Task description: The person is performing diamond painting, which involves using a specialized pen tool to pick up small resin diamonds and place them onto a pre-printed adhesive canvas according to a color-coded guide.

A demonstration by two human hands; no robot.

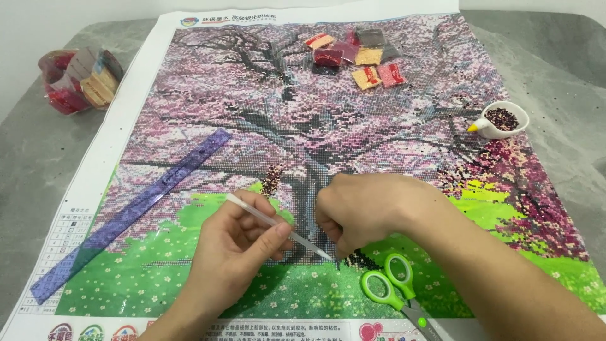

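Canvas (pixel 189 95), mid-beading: left hand (pixel 237 243) closed around white pen (pixel 278 225), right hand (pixel 366 211) curled, fingertips pressed beside canvas's tree trunk, grasp unclear; green scissors (pixel 391 287) below; precise tip placement judged next.

Grey stone-look table (pixel 38 158) w/ mottled, cloudy surface fills most of the view; rounded edge at top left. Behind it a plain pale wall (pixel 44 12), no windows or pics visible. Light is soft and even, approx. from above, w/ faint shadows only. Tiny dark specks scattered on tabletop at right.
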